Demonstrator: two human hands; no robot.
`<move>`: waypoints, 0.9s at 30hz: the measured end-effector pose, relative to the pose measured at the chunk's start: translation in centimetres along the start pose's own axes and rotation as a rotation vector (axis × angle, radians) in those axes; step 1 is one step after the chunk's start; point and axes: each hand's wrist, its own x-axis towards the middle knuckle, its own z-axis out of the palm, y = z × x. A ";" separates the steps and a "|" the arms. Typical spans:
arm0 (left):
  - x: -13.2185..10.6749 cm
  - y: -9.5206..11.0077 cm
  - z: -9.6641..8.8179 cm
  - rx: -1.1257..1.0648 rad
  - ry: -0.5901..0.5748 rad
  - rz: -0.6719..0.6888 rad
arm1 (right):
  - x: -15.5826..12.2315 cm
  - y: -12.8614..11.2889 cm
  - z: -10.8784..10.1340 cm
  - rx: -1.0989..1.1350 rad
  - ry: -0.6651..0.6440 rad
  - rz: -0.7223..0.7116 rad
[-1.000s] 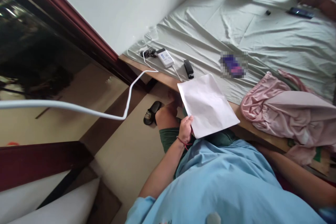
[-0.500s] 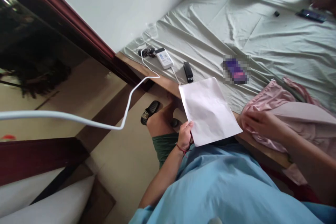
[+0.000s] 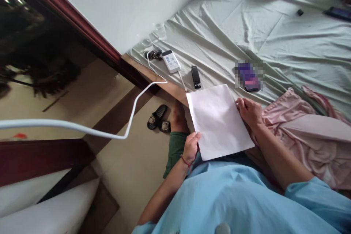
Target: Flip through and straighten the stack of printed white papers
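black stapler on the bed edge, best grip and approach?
Take the black stapler across its long sides at mid-body, from straight above. It lies flat on the sheet, long and narrow, with the white charger and its cable close on the left.

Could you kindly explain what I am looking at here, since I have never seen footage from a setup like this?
There is no machine here: a camera worn on a person's head looks down at their own two bare hands. The left hand pinches the near corner of a white sheet of paper, and the right hand touches its far edge. Ahead is a bed with a pale sheet. On it lie a white power bank, a black stapler, a phone and a crumpled pink cloth.
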 end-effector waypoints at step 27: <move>0.8 -0.7 0.2 0.126 0.025 0.024 | 0.3 0.0 -0.5 0.294 -0.069 0.068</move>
